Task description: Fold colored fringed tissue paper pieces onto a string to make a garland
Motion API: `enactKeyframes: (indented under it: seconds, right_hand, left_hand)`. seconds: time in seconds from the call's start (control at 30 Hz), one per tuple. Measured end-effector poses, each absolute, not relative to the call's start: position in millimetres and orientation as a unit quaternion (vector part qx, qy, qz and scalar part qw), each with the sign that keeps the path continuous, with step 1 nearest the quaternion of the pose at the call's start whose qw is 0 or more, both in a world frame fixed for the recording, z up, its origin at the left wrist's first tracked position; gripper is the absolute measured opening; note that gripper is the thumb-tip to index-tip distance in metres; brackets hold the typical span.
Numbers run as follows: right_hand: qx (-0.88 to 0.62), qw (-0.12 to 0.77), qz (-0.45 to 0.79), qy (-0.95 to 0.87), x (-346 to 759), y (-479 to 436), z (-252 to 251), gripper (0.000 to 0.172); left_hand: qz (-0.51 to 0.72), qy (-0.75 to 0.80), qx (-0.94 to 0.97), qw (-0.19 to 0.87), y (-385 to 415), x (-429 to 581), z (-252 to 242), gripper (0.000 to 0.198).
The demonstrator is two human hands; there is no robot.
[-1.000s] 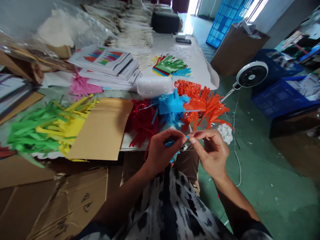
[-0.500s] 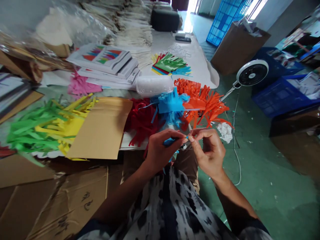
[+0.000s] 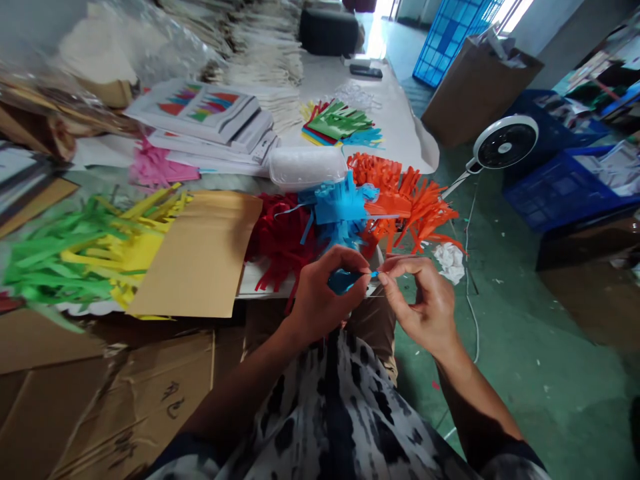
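Note:
My left hand (image 3: 325, 297) pinches a small bunch of blue paper (image 3: 343, 281) between its thumb and fingers. My right hand (image 3: 420, 303) holds the thin end of a blue strip (image 3: 374, 274) between thumb and forefinger, and the fingertips of the two hands nearly meet. Just beyond them lie heaps of fringed paper: blue (image 3: 343, 208), orange (image 3: 410, 203) and red (image 3: 280, 240). Farther left are green (image 3: 60, 267) and yellow (image 3: 143, 250) fringes, partly under a kraft paper sheet (image 3: 197, 253).
Beyond the heaps sit a white plastic container (image 3: 307, 167), stacked printed booklets (image 3: 200, 113) and a small pile of coloured paper (image 3: 340, 125). Flattened cardboard (image 3: 100, 400) lies at lower left. A floor fan (image 3: 505, 142), blue crates (image 3: 563, 190) and a cardboard box (image 3: 475, 90) stand at right.
My hands have shifted slightly, and the blue bunch in my left hand shows more fully. The whole view has moved a little as my head moved.

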State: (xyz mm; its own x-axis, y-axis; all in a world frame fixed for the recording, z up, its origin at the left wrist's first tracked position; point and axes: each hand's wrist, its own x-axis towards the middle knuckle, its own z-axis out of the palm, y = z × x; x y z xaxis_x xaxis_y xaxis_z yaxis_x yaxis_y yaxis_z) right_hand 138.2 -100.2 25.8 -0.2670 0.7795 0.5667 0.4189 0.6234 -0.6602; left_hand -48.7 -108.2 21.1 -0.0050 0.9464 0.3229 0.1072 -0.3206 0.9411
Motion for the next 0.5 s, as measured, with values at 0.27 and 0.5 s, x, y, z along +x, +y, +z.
enactKeyframes:
  seconds: [0.27,0.5]
  right_hand:
    - [-0.408,0.442,0.223,-0.767,141.2,-100.1,27.4,0.017]
    - [-0.413,0.499,0.254,-0.719,141.2,-101.9,24.0,0.015]
  left_hand:
    - [0.534,0.423,0.633,0.369,-107.5,-51.8,22.5,0.01]
    - [0.543,0.418,0.643,0.343,-107.8,-49.6,19.9,0.01]
